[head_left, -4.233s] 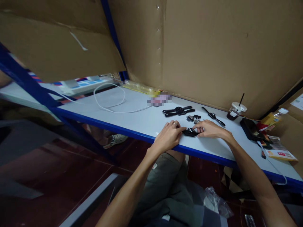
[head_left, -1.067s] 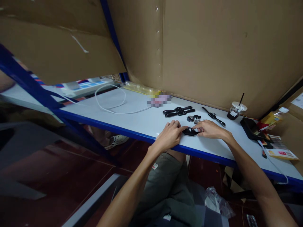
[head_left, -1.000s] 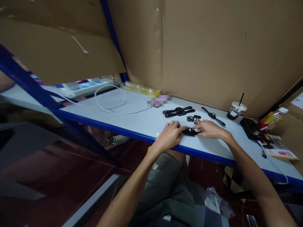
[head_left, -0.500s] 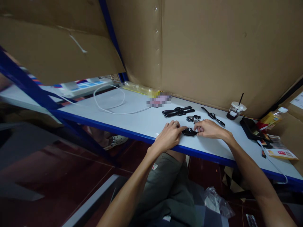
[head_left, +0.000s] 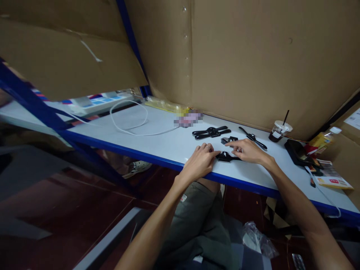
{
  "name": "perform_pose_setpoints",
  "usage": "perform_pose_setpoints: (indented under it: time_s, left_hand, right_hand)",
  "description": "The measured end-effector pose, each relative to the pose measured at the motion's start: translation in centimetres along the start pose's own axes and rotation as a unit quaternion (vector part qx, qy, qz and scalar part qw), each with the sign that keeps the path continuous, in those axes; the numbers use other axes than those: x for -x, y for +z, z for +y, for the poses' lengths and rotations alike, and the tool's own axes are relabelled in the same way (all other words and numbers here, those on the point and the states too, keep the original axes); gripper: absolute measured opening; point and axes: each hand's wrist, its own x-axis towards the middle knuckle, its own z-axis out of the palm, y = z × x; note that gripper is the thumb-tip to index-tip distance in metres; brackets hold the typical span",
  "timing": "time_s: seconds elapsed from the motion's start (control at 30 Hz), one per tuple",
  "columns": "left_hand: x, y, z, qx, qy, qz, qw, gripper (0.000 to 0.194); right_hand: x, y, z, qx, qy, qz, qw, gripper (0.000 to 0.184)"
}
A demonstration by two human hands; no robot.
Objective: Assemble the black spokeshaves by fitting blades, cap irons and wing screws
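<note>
Near the table's front edge lies a black spokeshave, with a small silvery piece on its middle. My left hand is closed around its left handle, which the fingers mostly hide. Over its right handle hovers my right hand, index finger stretched out to the left and thumb apart, with nothing visible in it. The fingertip is close to small dark and silvery metal parts; touching or not, I cannot tell. Farther back rest some more black spokeshaves, lying together, and a single spokeshave to the right.
A lidded cup with a straw stands at the back right, beside a black case, a bottle and packets. A white cable loops across the left side of the white table. Cardboard walls the back.
My right hand has let go of the spokeshave's right end and lifted slightly, its index finger now extended toward the small metal parts. The left hand stays in place.
</note>
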Motion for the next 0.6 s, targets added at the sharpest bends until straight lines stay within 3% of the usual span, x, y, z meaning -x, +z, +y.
perform_pose_setpoints:
  time_s: [0.2, 0.6]
  left_hand:
    - [0.0, -0.1, 0.1, -0.006, 0.002, 0.002, 1.0, 0.048]
    - [0.0, -0.4, 0.2, -0.007, 0.001, -0.006, 1.0, 0.049]
  right_hand:
    - [-0.6, 1.1, -0.2, -0.003, -0.048, 0.019, 0.999, 0.036]
    - [-0.9, 1.7, -0.1, 0.017, -0.055, 0.044, 0.997, 0.016]
